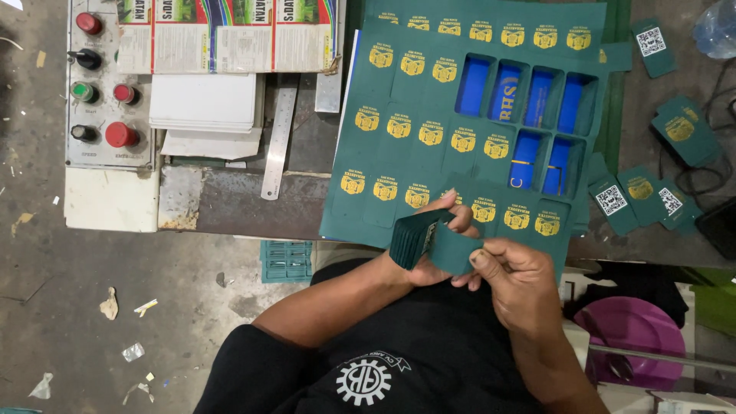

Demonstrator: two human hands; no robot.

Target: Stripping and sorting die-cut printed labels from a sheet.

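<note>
A large dark green die-cut sheet printed with rows of yellow emblems lies on the bench, with several rectangular holes showing blue beneath. My left hand grips a thick stack of green cards punched from it, held on edge at the sheet's near border. My right hand pinches a single green card against that stack with thumb and fingers.
A control panel with red, green and black buttons sits at the far left. White card stacks and a steel ruler lie beside it. Loose green cards scatter at right. A purple bowl sits below right.
</note>
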